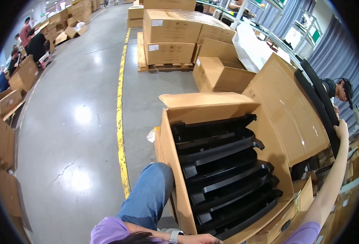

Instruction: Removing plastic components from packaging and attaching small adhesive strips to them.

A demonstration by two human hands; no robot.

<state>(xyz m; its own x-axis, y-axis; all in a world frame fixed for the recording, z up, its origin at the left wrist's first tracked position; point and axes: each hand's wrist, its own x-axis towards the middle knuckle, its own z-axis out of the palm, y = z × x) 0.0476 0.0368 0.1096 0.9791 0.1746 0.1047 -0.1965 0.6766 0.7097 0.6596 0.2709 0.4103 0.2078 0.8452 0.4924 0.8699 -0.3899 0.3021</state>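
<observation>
A tall cardboard box [179,175] stands open in front of me, holding several long black molded plastic parts [228,156] stacked in a slanting row. Out to the right, my right hand [341,129] is closed round the edge of a long black plastic strip [315,95], which stands steeply tilted beside the raised box flap [287,114]. My left hand [200,239] rests at the near edge of the box, by the lowest black part. Its fingers are mostly hidden at the picture's lower rim, and a light watch band circles that wrist.
Cartons on a wooden pallet [167,67] stand ahead, with an open carton [222,73] beside them. A yellow floor line [120,122] runs along the aisle to my left. Another person [342,90] is close behind the black strip. More people and cartons line the far left.
</observation>
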